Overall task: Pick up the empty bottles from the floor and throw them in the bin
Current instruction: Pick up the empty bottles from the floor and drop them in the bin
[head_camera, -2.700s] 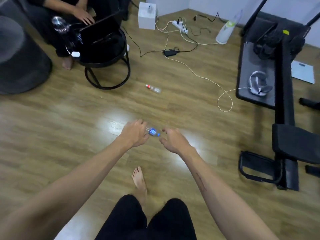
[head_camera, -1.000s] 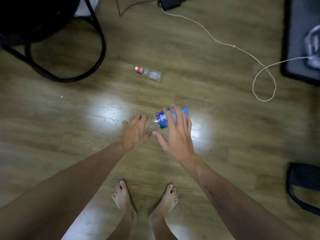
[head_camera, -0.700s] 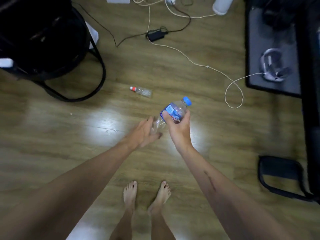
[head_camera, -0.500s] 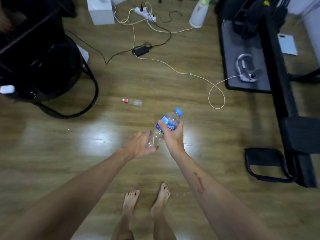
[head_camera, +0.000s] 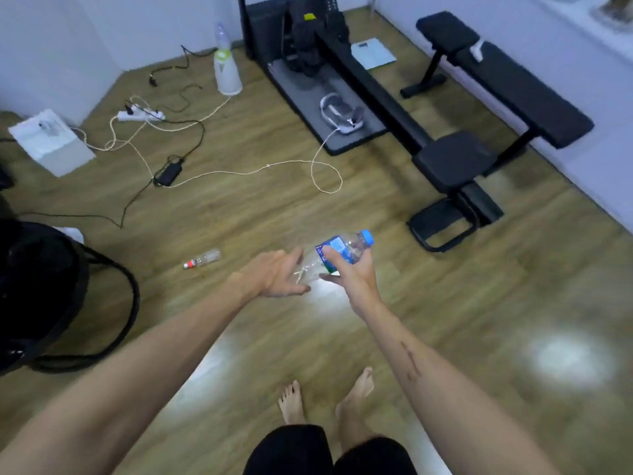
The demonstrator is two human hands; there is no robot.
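My right hand (head_camera: 349,274) grips a clear plastic bottle (head_camera: 346,248) with a blue cap and blue label, held above the wooden floor with the cap pointing up and right. My left hand (head_camera: 274,274) is spread flat beside the bottle's lower end, fingers straight; I cannot tell whether it touches the bottle. A second small clear bottle with a red cap (head_camera: 202,260) lies on its side on the floor to the left. No bin shows in the head view.
A black round seat frame (head_camera: 113,303) stands at the left. Cables, a charger (head_camera: 168,173) and a power strip (head_camera: 140,114) lie across the far floor. A black exercise bench (head_camera: 448,159) and a grey mat with a headset (head_camera: 339,114) stand at the right. A white box (head_camera: 51,142) sits far left.
My right hand took hold of the blue-capped bottle and lifted it off the floor. The view rose and swung right, showing more of the room. My left hand stayed beside the bottle.
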